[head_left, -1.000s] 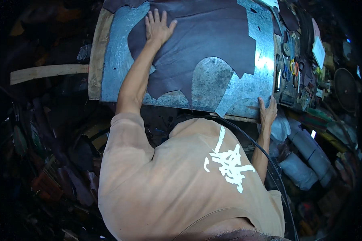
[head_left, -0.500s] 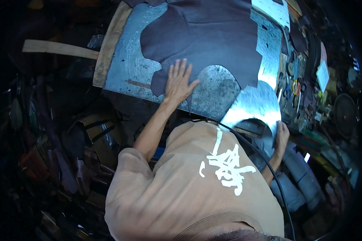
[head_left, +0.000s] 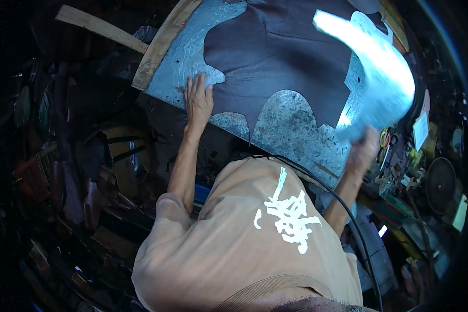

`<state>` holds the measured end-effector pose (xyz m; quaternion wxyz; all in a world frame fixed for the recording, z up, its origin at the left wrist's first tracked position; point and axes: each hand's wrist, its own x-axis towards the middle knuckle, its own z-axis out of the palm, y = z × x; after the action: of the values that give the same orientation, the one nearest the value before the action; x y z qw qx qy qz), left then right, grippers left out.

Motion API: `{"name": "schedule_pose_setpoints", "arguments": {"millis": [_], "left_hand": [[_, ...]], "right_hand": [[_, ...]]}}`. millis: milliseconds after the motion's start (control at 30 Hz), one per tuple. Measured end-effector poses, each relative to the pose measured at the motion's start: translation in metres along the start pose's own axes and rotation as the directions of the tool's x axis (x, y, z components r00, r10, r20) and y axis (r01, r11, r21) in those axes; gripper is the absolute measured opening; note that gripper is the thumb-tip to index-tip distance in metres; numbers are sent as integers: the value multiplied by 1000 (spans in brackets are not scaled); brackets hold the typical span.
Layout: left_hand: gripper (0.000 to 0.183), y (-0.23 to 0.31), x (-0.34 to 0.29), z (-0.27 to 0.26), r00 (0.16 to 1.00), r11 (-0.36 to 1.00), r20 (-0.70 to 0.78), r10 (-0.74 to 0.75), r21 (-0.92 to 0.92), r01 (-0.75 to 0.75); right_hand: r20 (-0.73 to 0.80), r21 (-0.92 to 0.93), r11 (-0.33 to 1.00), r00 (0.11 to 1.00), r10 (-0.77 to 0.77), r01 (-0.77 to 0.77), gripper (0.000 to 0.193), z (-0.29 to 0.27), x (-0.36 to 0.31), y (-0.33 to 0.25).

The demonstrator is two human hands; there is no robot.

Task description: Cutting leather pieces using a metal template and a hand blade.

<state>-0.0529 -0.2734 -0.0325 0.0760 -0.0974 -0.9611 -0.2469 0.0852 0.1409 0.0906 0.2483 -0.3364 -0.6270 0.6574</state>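
Observation:
A large dark brown leather hide (head_left: pixel 283 57) with an uneven cut outline lies over a grey metal-topped board (head_left: pixel 286 122). My left hand (head_left: pixel 197 104) rests flat near the board's front edge, its fingers stretched out just left of the leather. In my right hand (head_left: pixel 365 150), blurred by motion, is the lower end of a pale, shiny curved sheet (head_left: pixel 387 78). Raised above the right side of the board, the sheet arcs upward and covers part of the leather's right edge. The fingertips at its grip are smeared.
A wooden strip (head_left: pixel 164 44) borders the board's left side, with a wooden slat (head_left: pixel 101 28) sticking out. Scissors with orange handles (head_left: pixel 385 139) lie among tools on the right. A black cable (head_left: pixel 322 179) crosses in front of my shirt. A round disc (head_left: pixel 441 185) stands far right.
My right hand has lifted the curved sheet from the board's near right corner, swinging it up and away. My left hand has slid left off the leather. The view has shifted slightly.

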Motion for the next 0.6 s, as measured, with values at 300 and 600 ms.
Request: {"name": "schedule_pose_setpoints", "arguments": {"millis": [300, 600], "left_hand": [[52, -17, 78, 20, 998, 989, -59, -36, -147, 27], [58, -32, 124, 38, 996, 996, 10, 88, -18, -88]], "right_hand": [[559, -31, 722, 587, 586, -691, 16, 183, -87, 117], [502, -109, 687, 557, 662, -719, 18, 188, -84, 117]]}}
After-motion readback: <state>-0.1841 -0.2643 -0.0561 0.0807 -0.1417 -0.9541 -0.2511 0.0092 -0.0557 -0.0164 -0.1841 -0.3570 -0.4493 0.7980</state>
